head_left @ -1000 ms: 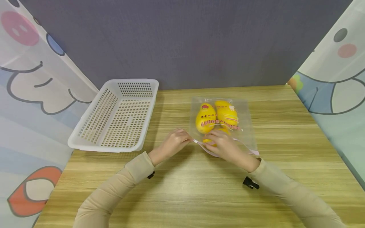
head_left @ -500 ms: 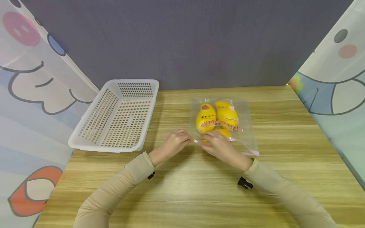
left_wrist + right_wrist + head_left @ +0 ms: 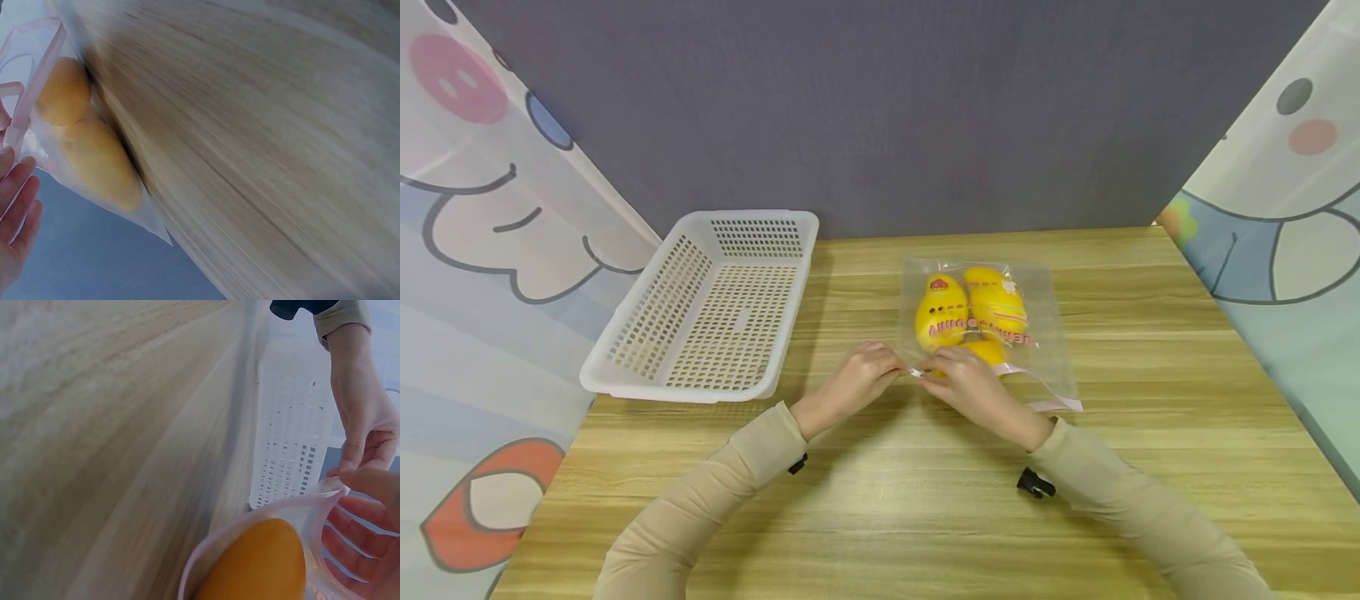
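Note:
A clear zip bag [image 3: 1041, 312] with printed lettering and a pink-edged mouth lies on the table in the head view. Three yellow mangoes [image 3: 942, 312] are inside it; the nearest is partly hidden by a hand. My left hand [image 3: 861, 379] pinches the bag's left mouth corner, where a small white piece [image 3: 916, 372] shows. Close beside it, my right hand [image 3: 973, 387] pinches the pink edge between thumb and fingers. In the right wrist view the two hands nearly meet, and the pink edge [image 3: 250, 519] gapes in front of a mango [image 3: 262, 565].
To the left, a white perforated plastic basket [image 3: 730, 325] stands on the wooden table [image 3: 880, 517]. A dark grey panel [image 3: 895, 117] rises behind the table. Cartoon-printed cloth [image 3: 1285, 242] hangs at both sides.
My right hand has slid left along the bag's pink edge, up to the left corner. The left hand keeps its place, and the bag and basket stay where they were.

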Demonstrator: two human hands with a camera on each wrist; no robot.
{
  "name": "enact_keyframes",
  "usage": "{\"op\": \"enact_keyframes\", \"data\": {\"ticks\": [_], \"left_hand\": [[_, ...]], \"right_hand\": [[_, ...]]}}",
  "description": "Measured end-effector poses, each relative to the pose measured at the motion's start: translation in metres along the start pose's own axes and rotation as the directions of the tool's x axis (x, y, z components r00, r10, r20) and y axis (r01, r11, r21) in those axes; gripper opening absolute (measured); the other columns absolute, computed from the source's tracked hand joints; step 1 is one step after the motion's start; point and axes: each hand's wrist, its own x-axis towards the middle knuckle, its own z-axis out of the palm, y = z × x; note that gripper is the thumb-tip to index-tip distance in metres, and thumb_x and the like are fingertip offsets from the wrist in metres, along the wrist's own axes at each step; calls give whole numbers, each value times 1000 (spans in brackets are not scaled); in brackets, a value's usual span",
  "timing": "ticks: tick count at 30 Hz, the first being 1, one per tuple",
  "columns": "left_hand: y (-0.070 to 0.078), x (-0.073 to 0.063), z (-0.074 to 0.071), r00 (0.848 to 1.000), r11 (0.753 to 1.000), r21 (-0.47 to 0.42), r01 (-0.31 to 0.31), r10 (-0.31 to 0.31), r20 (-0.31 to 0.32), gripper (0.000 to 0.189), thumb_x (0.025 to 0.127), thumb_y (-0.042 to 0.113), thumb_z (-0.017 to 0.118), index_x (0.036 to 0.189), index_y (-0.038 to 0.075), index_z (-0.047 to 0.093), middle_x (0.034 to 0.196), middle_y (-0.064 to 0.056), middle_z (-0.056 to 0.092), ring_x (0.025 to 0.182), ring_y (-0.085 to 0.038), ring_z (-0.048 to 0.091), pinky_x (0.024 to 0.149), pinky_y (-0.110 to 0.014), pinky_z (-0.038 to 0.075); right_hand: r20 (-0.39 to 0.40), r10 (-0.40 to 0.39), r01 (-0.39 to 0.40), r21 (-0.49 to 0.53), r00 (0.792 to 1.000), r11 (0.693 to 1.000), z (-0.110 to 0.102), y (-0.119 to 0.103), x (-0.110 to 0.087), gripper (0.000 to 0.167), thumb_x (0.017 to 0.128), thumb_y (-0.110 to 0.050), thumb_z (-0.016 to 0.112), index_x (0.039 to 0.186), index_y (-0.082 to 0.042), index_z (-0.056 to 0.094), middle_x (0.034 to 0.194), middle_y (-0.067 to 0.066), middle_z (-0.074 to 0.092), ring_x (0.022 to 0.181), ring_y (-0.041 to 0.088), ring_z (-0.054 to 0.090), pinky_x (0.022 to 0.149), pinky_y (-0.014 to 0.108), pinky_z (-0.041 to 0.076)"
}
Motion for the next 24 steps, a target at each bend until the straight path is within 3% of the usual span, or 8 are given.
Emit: {"op": "enact_keyframes", "data": {"ticks": [11, 24], "left_hand": [[0, 0, 5, 999, 999, -22, -25, 24, -44, 7, 73, 1, 69, 78, 4, 67, 77, -2, 66, 73, -12, 60, 70, -19, 48], [1, 1, 5, 999, 1000, -18, -5, 4, -39, 7, 73, -1, 68, 77, 4, 65, 76, -3, 65, 73, -13, 59, 66, -23, 46]], "right_hand": [[-18, 41, -40, 38, 999, 998, 5, -2, 1, 10, 73, -7, 70, 80, -2, 67, 76, 3, 62, 71, 16, 58, 65, 26, 49], [-20, -6, 6, -14, 1000, 1000, 4, 1, -2, 7, 70, -5, 69, 74, -4, 63, 72, 1, 60, 67, 15, 56, 63, 27, 48]]}}
